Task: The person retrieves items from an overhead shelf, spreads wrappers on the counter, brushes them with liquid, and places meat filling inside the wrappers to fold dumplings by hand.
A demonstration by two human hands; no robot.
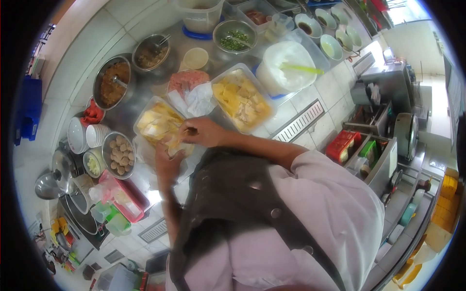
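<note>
A small pale wonton (173, 144) sits between my two hands. My left hand (168, 166) is closed around it from below, fingers curled. My right hand (206, 132) pinches at its upper edge, thumb and fingers together; the fingertips partly hide the piece. Just beyond my hands is a clear tub (137, 119) of yellow folded wontons (158, 121). A second clear tub (270, 116) of similar yellow pieces (240, 99) stands to the right. Between and behind the tubs lies pink minced meat (187, 80), with a white sheet (196, 102) over its near side.
Metal bowls hold brown filling (114, 85), chopped greens (235, 36) and meatballs (121, 155). A white container (284, 68) with a green-handled tool stands right of the tubs. A pink tray (128, 199) is at left, and small bowls (330, 46) line the far right.
</note>
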